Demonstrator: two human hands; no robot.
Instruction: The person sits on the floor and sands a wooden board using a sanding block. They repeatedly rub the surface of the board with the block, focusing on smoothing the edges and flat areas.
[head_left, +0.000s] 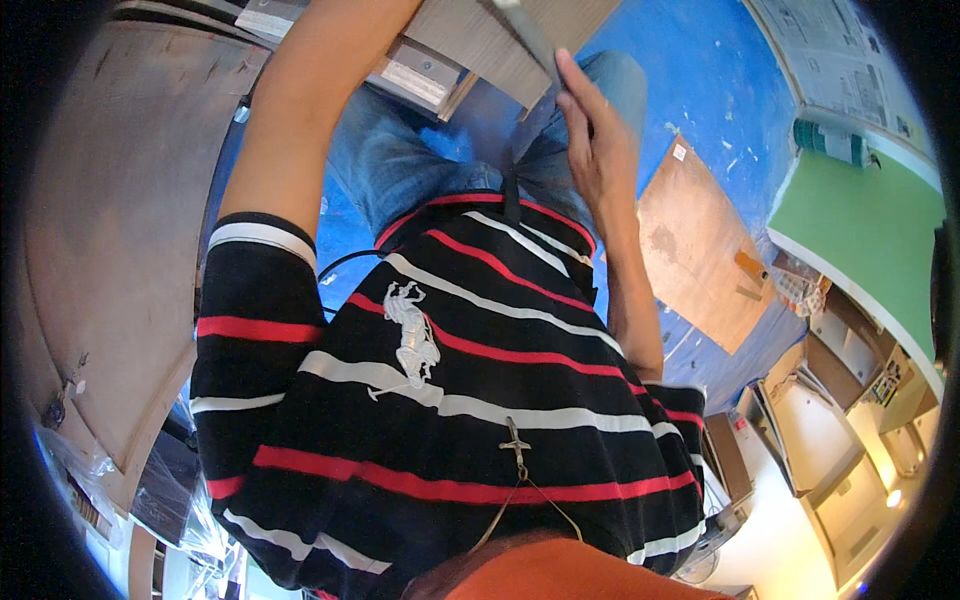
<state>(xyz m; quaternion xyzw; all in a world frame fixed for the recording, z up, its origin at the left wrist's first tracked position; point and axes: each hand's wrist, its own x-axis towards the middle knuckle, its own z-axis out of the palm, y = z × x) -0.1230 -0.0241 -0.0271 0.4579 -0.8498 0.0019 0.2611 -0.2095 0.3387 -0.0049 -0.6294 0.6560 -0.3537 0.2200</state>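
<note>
My right hand (600, 139) is raised over my right thigh, its thumb and fingers at the near end of a narrow grey strip (531, 37). The strip slants up and left across a wood-grain board (469, 41); blur hides its exact kind. My left hand is out of view beyond the top edge, and only the left forearm (300, 97) shows. Close to that forearm, below the board, is a pale block with a shiny face (420, 75). The board reaches over my lap, between my knees in blue jeans (420, 157).
A large brown panel (127, 210) stands along the left. On the blue-covered floor (697, 82) at right lies a thin wooden sheet (697, 232) with an orange-handled tool (748, 264) on it. Farther right are a green-topped surface (862, 217), a green roll (829, 142) and cardboard boxes (810, 435).
</note>
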